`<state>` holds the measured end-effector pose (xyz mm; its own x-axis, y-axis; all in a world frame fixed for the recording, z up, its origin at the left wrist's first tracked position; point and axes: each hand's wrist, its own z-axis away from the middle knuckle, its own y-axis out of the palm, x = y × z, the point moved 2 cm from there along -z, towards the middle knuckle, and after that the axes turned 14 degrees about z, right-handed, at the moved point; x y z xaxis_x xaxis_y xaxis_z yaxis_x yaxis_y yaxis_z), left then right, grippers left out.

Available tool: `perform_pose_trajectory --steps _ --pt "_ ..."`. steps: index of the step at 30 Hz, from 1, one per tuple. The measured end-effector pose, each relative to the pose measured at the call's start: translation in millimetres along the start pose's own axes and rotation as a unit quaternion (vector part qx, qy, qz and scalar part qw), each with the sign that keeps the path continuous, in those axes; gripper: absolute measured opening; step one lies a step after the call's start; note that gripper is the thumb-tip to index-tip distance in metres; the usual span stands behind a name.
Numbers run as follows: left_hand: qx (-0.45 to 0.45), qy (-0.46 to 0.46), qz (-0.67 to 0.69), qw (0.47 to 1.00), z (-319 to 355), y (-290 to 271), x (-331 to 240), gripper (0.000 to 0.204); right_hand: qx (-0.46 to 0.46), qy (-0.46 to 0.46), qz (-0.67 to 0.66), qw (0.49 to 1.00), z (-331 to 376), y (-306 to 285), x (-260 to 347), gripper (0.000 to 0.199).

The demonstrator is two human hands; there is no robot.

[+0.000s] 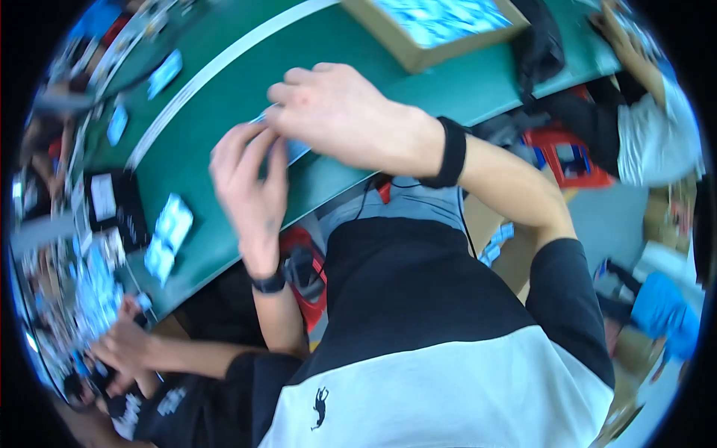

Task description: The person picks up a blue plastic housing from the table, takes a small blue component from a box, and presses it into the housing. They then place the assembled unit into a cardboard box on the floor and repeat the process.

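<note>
Small light-blue piece (298, 151), blurred, mostly hidden, in the left fingers (258, 151), right fingers (281, 92) bunched close against it, over green table (190, 168), near its edge, full shape unclear

Packets (170, 235) lie left on the table (175, 164), a box (417, 60) right.

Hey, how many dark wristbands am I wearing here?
2: a wide black band around your right wrist, and a narrower dark band around your left wrist. Neither looks hidden.

Red stool (551, 151) at right; black box (130, 203) (pale label (103, 196) atop).
</note>
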<state>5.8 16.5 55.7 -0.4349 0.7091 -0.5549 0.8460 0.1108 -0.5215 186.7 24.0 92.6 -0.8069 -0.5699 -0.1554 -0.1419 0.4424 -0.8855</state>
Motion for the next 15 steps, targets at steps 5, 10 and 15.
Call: perform_pose_trajectory --steps 5,10,15 --pt "-0.157 0.008 -0.049 0.986 15 -83 -38 0.024 -0.01 0.13 -0.147 0.981 102 -121 -28 0.009" --pt "-0.063 -0.201 -0.284 0.935 55 -158 29 0.034 0.346 0.538 -0.246 0.728 309 -151 -55 0.009" --pt "-0.066 -0.292 -0.305 0.904 97 -174 78 0.037 0.488 0.679 -0.032 0.548 618 -75 0 0.028"
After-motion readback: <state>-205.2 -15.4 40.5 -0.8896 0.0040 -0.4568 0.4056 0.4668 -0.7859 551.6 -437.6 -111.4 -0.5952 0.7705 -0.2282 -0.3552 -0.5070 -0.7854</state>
